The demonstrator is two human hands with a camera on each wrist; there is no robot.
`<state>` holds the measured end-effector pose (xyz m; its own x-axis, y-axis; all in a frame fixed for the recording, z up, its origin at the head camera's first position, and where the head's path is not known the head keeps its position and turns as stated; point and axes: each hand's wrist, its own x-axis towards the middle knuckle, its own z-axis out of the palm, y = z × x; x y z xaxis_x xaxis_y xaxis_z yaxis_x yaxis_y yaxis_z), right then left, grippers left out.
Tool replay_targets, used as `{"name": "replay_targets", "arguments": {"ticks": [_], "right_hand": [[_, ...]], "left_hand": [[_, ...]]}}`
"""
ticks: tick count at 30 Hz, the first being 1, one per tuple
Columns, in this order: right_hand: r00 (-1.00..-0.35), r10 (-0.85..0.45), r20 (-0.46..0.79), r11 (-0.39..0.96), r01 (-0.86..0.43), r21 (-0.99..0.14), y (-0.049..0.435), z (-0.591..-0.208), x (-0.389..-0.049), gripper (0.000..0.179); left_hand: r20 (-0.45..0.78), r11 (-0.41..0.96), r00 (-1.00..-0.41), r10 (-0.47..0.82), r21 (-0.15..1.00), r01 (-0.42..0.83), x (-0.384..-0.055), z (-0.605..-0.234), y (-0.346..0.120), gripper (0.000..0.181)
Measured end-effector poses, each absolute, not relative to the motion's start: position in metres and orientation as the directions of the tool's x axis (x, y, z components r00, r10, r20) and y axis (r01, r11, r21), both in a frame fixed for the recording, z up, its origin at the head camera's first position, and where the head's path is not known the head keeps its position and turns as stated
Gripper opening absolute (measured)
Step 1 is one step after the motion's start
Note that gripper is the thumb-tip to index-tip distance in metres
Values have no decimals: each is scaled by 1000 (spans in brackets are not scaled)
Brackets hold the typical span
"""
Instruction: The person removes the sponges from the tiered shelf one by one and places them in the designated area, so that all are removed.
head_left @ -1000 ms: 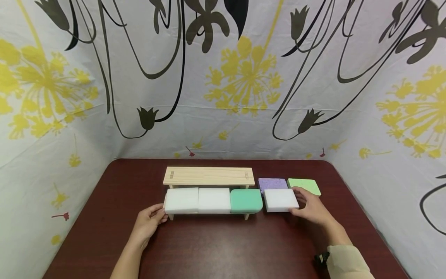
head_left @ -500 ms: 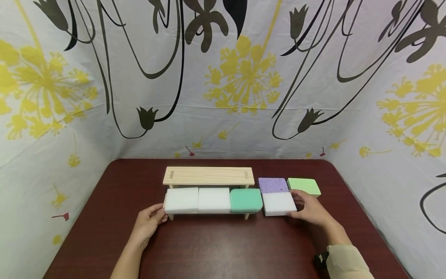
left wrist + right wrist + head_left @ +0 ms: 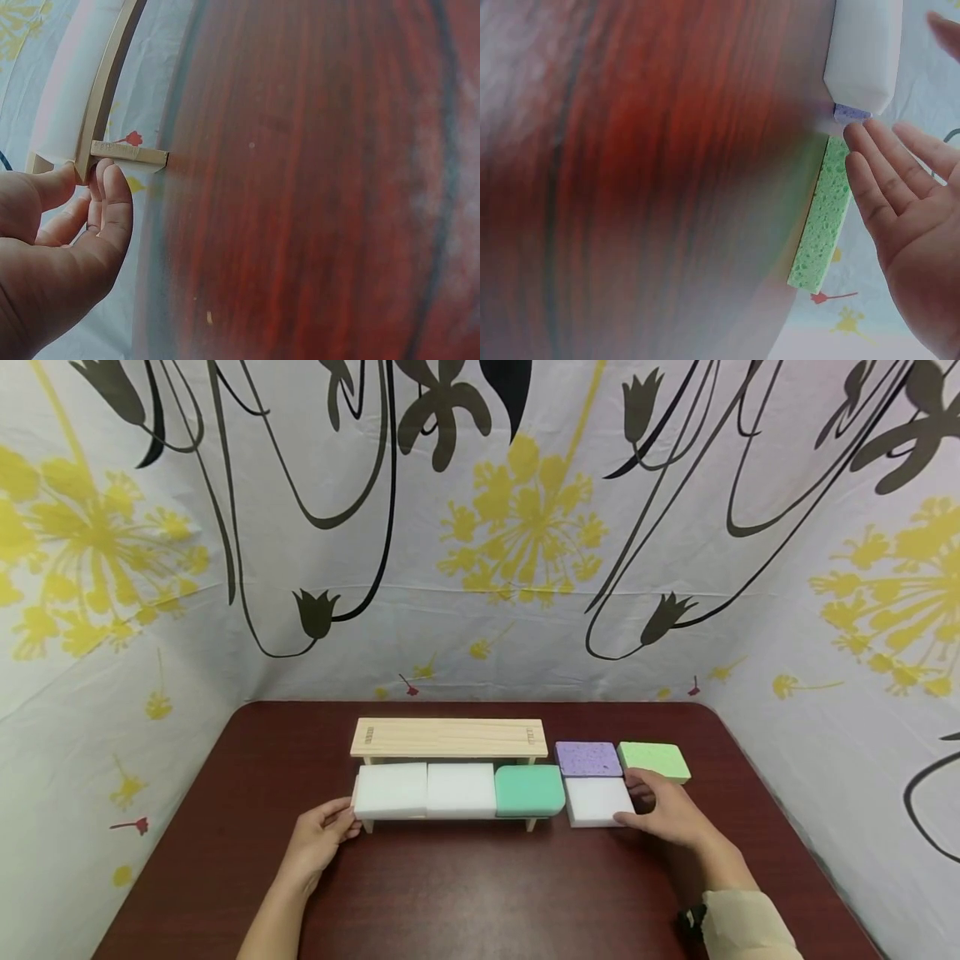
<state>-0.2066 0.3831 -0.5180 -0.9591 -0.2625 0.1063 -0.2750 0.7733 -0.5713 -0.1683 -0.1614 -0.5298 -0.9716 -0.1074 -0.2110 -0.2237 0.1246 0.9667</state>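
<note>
Since a second ago, you have brought the white block (image 3: pixel 598 802) lower and slightly leftward in the head view, leaving more of the purple sponge (image 3: pixel 588 759) showing right above it. That block is now in the lower right of the frame, just beside the right end of the front stand (image 3: pixel 101 97). Your right hand (image 3: pixel 670 810) is at its right edge, fingers straight and thumb wide of them; you can't tell if the thumb touches. Near those fingertips is the green sponge (image 3: pixel 654 762). Your left hand (image 3: pixel 322 843), lower left, pinches the front stand's left end between thumb and fingers. On it sit two paler blocks (image 3: pixel 390 789) and a teal block (image 3: pixel 529 791) in a row; above them in the frame is the back stand (image 3: pixel 450 739).
</note>
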Motion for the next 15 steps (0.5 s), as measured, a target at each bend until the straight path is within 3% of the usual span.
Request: {"name": "replay_targets", "arguments": {"ticks": [15], "right_hand": [[-947,-241,214,789,-319,-525,368,-506,-205,72]], "left_hand": [[-223,125,-968,-114,964,-237,-168,-530,-162,34]]}}
